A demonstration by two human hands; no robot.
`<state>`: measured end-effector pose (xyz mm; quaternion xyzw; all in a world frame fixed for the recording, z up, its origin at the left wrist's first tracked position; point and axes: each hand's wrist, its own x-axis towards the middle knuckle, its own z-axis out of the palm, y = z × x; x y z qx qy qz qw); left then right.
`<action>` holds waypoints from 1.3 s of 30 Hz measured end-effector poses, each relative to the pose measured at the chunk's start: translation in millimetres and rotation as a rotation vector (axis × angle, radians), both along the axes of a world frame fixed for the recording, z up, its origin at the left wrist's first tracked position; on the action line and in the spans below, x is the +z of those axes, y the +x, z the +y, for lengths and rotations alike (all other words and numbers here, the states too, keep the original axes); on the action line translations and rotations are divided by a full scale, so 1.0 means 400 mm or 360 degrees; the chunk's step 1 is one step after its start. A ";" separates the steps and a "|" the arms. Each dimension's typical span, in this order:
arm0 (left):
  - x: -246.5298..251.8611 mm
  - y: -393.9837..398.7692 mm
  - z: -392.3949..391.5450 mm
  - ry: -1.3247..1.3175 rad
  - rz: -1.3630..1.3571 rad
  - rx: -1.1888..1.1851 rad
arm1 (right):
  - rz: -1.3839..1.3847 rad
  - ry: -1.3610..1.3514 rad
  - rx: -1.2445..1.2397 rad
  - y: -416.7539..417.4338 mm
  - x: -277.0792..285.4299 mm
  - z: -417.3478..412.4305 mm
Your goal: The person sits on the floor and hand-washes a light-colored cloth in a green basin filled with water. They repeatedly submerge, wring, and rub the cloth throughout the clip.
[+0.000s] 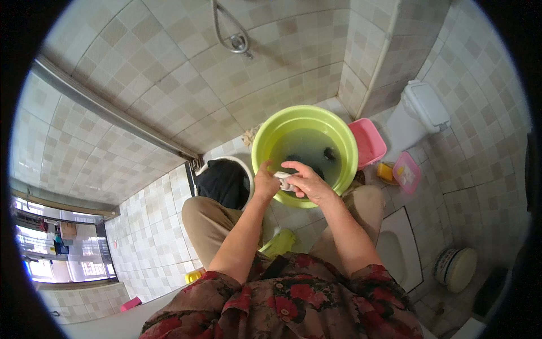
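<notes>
Over the near left rim of a large yellow-green plastic basin (261,140), my left hand (266,182) and my right hand (308,181) meet on a small, bunched white cloth (285,181). The right fingers grip its right side, and the left hand holds its left end. Cloudy grey water (302,142) fills the lower part of the basin, with dark cloth (329,154) partly sunk in it. Left of the basin, black clothing (222,182) lies heaped in a white tub (250,169).
Right of the basin are a pink container (369,144), a yellow sponge or block (385,171), a pink tray (406,173) and a white lidded bin (417,112). A squat toilet (394,250) and a round bucket (455,269) are lower right. A shower hose (230,42) hangs on the tiled wall.
</notes>
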<state>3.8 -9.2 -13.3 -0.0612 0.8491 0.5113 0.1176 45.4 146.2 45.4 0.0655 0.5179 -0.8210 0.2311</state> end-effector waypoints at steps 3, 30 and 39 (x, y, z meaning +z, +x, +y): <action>-0.004 0.006 0.008 0.0445 -0.0447 0.0187 | 0.0216 0.0735 -0.0041 -0.020 -0.041 0.016; 0.195 0.019 0.049 0.1400 -0.0271 -0.0293 | 0.0218 0.0545 -0.0476 -0.025 -0.020 0.057; 0.150 0.008 0.045 0.1398 -0.0318 0.0031 | 0.0308 -0.0308 -0.0858 -0.055 -0.043 0.112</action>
